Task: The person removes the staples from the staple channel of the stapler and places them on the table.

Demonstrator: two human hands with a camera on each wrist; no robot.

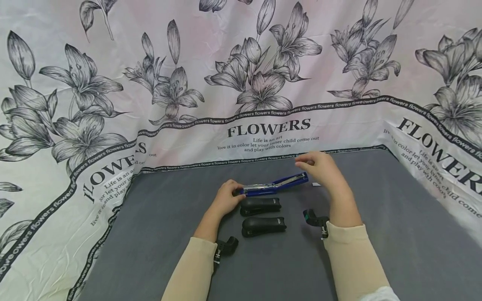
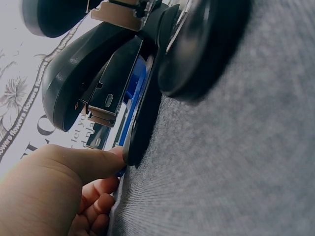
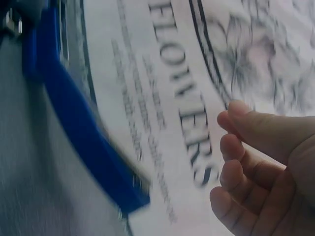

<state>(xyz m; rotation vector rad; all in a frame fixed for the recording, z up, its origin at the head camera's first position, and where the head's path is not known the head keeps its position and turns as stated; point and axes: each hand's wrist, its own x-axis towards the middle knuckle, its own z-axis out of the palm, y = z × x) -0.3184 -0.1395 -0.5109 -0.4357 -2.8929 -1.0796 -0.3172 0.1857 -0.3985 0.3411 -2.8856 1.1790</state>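
Note:
A blue stapler [image 1: 261, 192] lies swung wide open, its metal channels showing and its right part [image 3: 93, 142] angled up and away. My left hand [image 1: 227, 195] holds its left end; in the left wrist view the thumb [image 2: 98, 164] presses there beside a black stapler, with the fingers below. Raised over the stapler's right end is my right hand [image 1: 320, 167]. In the right wrist view its fingers [image 3: 234, 174] are curled and thumb and index tips meet; I see nothing between them. A small whitish piece [image 1: 316, 184] lies under it.
Two black staplers, one nearer the blue one [image 1: 260, 206] and one closer to me [image 1: 264, 226], lie side by side on the grey cloth [image 1: 278, 267]. A floral curtain [image 1: 180, 142] rises at the back and sides.

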